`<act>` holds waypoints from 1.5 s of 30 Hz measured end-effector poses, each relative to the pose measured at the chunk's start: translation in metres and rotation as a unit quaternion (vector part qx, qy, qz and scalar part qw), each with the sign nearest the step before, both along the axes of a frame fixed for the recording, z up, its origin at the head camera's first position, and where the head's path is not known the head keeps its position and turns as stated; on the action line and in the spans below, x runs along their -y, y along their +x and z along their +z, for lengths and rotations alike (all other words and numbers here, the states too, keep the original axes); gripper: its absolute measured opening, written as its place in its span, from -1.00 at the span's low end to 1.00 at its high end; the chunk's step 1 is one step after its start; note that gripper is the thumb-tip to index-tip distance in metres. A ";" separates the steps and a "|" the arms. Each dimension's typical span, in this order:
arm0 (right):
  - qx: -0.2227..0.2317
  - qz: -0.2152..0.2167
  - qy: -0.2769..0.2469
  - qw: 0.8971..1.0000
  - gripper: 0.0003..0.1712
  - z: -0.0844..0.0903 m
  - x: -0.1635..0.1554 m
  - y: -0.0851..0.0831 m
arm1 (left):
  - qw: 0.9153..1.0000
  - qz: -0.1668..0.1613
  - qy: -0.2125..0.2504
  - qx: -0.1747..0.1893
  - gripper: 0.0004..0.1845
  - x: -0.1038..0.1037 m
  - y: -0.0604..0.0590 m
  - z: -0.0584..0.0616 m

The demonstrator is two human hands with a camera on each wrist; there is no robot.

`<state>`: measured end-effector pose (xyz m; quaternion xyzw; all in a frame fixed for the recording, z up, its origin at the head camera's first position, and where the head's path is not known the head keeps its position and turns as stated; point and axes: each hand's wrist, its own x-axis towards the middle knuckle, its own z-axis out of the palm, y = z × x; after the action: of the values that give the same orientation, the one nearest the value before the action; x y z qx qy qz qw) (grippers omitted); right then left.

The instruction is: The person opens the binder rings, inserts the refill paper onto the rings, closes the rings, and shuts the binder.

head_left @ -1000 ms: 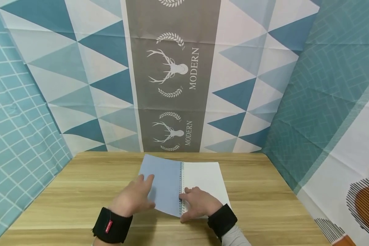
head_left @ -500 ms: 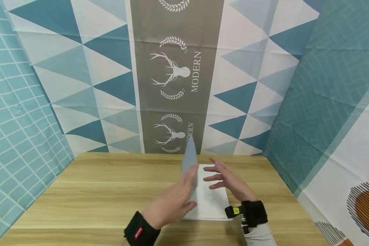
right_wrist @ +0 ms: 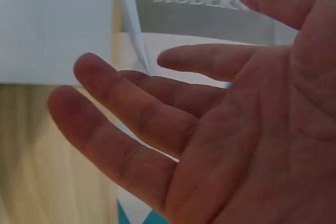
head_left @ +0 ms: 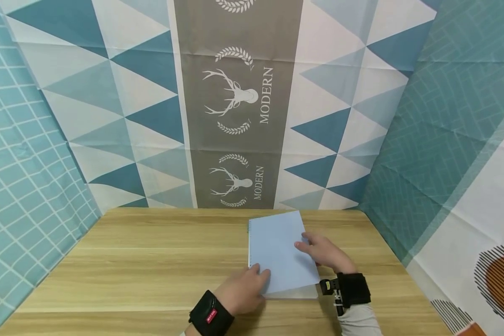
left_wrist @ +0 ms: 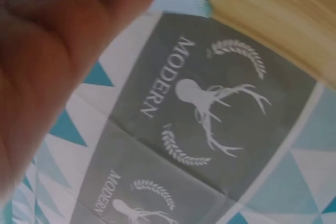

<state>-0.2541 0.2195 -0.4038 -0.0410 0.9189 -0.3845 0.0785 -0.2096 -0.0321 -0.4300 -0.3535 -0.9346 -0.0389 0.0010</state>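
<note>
Notebook (head_left: 280,257) now closed, blue cover down flat; half a second back cover stood upright mid-swing, so flip is done. Sits on table (head_left: 151,261), toward its right rear. My left hand (head_left: 245,285) rests at notebook's near-left corner, fingers relaxed, gripping nothing. My right hand (head_left: 325,252) touches notebook's right edge, fingers loose. Wide bare wood left of notebook; right table edge near, backdrop (head_left: 235,102) just behind.
</note>
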 end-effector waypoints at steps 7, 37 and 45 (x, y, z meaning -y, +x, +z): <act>0.036 0.055 0.099 0.993 -0.27 -0.015 0.009 0.000 | 0.999 0.043 -0.032 0.010 -0.69 0.010 0.001 0.001; -0.006 0.162 0.219 0.962 -0.08 -0.025 0.078 0.008 | 0.974 0.210 -0.081 -0.006 -0.71 0.029 0.002 0.013; 0.025 0.157 0.205 0.966 0.11 -0.030 0.076 0.011 | 0.969 0.239 -0.055 -0.004 -0.67 0.022 0.002 0.011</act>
<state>-0.2428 0.1440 -0.4334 -0.1581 0.9579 -0.1718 0.1674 -0.2076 -0.0541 -0.4190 -0.1192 -0.9927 0.0154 -0.0053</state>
